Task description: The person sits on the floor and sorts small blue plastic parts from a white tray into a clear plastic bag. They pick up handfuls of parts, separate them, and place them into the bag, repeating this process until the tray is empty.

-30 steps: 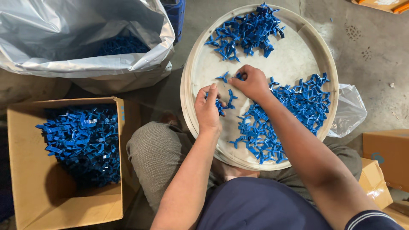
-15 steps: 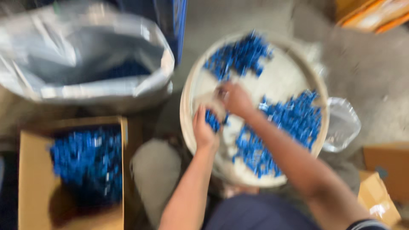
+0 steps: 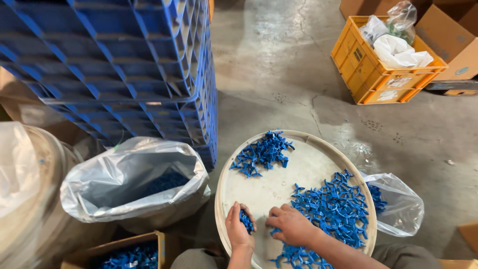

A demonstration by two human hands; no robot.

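Observation:
A round white tray (image 3: 279, 187) rests on my lap with small blue plastic parts on it. One heap of blue parts (image 3: 262, 153) lies at its far side, and a larger heap (image 3: 332, 208) lies on the right. My left hand (image 3: 238, 230) is closed around a few blue parts at the tray's near edge. My right hand (image 3: 291, 224) lies palm down on the tray beside it, fingers resting at the edge of the larger heap.
A grey plastic bag (image 3: 130, 182) holding blue parts stands to the left. A cardboard box (image 3: 124, 254) of blue parts sits at the lower left. Stacked blue pallets (image 3: 124, 65) rise behind. An orange crate (image 3: 381, 67) stands far right. A clear bag (image 3: 398, 204) lies beside the tray.
The view has tilted up, showing more floor, the pallets and the crate. Both hands stay together at the tray's near edge; the left hand has closed on blue parts.

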